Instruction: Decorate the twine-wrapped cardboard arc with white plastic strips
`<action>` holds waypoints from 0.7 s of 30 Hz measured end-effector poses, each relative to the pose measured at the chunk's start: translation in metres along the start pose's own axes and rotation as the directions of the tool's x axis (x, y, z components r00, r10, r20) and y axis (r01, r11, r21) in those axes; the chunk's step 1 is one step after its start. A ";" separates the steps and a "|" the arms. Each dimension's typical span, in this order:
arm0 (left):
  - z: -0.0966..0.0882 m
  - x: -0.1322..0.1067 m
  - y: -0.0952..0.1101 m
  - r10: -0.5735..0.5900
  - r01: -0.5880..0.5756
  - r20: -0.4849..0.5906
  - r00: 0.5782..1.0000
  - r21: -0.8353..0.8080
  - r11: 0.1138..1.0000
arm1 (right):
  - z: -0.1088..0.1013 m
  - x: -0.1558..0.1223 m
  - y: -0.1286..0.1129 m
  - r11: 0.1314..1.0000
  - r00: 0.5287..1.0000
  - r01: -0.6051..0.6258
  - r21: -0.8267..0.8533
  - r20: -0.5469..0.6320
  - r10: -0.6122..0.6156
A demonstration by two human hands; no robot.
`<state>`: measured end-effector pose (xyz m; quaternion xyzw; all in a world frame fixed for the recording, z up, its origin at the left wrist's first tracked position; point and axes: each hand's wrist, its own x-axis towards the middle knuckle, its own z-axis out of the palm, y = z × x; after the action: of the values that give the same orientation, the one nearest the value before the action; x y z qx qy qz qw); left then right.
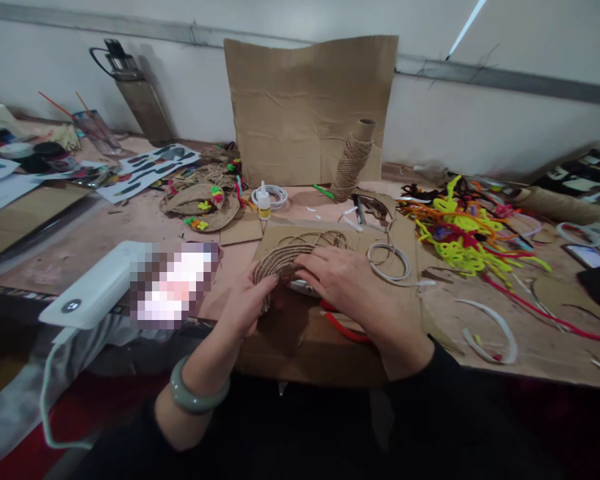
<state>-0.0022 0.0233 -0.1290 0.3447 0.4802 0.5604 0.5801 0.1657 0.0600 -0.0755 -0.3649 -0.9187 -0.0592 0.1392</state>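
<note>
Judging by its look, I am expecting the coiled twine [280,259] to be handling light, springy and rough rather than slippery, its rows perhaps parting under a hard squeeze, so I am favouring a gentle pinch at its rim. It is sitting straight ahead at twelve o'clock, between my hands. My left fingers [267,288] are pinching its eight-o'clock edge; my right fingers [314,262] are bending close together over its three-o'clock side, though I cannot tell whether they are gripping. Farther out, a small white bottle [264,204] is standing toward eleven, and a twine-wound tube [353,165] is rising toward one.
</note>
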 end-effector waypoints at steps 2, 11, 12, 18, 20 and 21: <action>-0.001 0.000 -0.001 -0.008 0.008 0.004 1.000 0.006 1.000 | 0.000 0.001 -0.001 1.000 1.000 -0.014 -0.001 0.023 0.014; 0.002 -0.002 0.003 -0.016 0.016 0.013 1.000 -0.008 1.000 | 0.004 0.002 -0.003 0.999 0.999 -0.030 -0.022 -0.040 0.029; 0.002 -0.002 0.003 -0.017 0.017 0.010 1.000 -0.005 1.000 | 0.004 0.003 -0.004 0.999 0.999 -0.031 -0.028 -0.043 0.029; 0.001 -0.001 0.000 -0.030 0.030 0.017 0.999 -0.026 0.999 | 0.002 0.001 -0.005 0.999 0.999 -0.027 -0.045 -0.029 0.025; 0.000 0.000 -0.002 -0.027 0.027 0.015 1.000 -0.043 0.999 | 0.003 0.000 -0.006 0.999 0.999 -0.026 -0.020 -0.035 0.025; 0.000 0.000 -0.003 -0.020 0.021 0.014 1.000 -0.047 0.999 | 0.003 -0.001 -0.006 1.000 0.998 -0.029 -0.004 -0.051 0.028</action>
<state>-0.0014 0.0229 -0.1321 0.3300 0.4665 0.5631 0.5970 0.1611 0.0558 -0.0791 -0.3767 -0.9094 -0.0688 0.1625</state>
